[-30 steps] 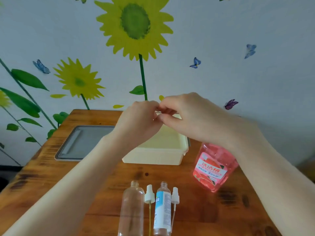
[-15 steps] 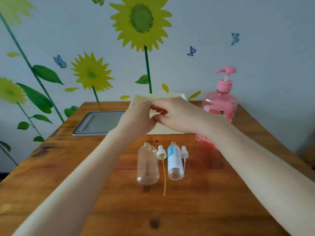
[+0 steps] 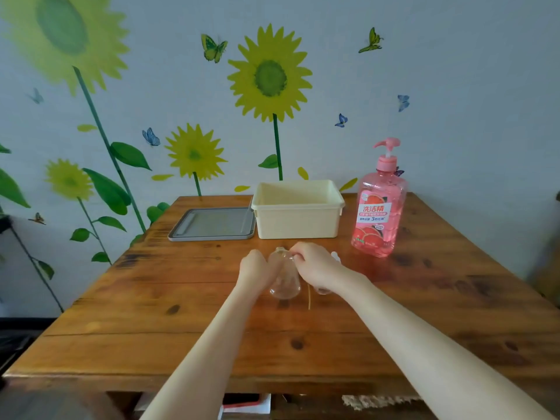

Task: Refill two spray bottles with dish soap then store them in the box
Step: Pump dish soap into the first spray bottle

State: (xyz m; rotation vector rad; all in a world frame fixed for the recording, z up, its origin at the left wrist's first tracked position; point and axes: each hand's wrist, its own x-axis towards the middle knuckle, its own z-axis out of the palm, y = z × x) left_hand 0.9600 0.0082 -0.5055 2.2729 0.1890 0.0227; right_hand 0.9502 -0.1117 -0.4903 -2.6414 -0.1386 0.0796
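Pale wall point(image 3: 454, 71) w/ sunflower decals point(image 3: 269, 77) & butterflies point(image 3: 213, 48), knotty wood table point(image 3: 151, 313), floor point(image 3: 18, 338) lower left prob dark

The table point(image 3: 454, 298) was varnished wood — knotty, faintly glossy. The box point(image 3: 298, 221) looked smooth matt plastic; the soap bottle point(image 3: 378, 213) and spray bottle point(image 3: 285, 286) — clear, shiny plastic.

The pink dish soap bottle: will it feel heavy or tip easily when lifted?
The dish soap bottle looks nearly full, so it is probably heavy. Its broad base suggests steady standing; smooth plastic may slip.
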